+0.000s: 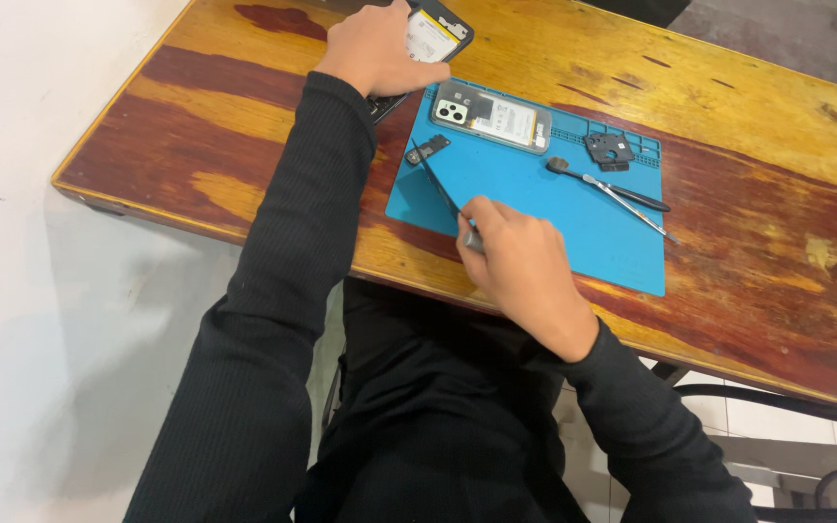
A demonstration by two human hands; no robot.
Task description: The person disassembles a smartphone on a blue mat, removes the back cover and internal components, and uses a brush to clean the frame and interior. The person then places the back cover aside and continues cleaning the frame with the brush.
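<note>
Blue mat (554, 232): right hand (520, 266) fingers pinching tweezers (443, 189); left hand (375, 48) fingers gripping opened phone (433, 34).

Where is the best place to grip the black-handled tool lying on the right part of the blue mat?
Probably at the dark handle of the black-handled tool, coming from above. It lies flat on the blue mat with bare mat on both sides, and the handle is its thickest part. The round end toward the clear phone back cover is narrower.
</note>
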